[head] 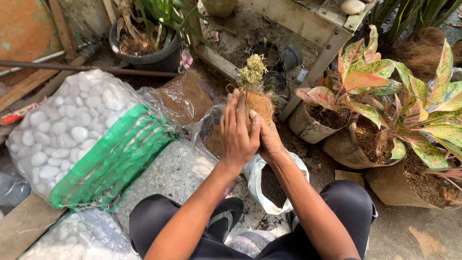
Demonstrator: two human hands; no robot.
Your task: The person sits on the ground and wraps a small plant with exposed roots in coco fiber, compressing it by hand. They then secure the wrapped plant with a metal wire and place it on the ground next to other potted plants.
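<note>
Coconut fibre, brown and wiry, forms the ball (260,103) I hold pressed between both hands, my left hand (239,130) flat over its near side and my right hand (269,139) cupped against it from below, pale sprigs (252,71) sticking out on top. Just left lies a sack of white pebbles (67,130); right, potted pink-green plants (375,91) crowd close. An open white bag of soil (269,185) sits between my knees, leaving little free ground.

The hands (250,132) hide most of the fibre ball (262,103).
</note>
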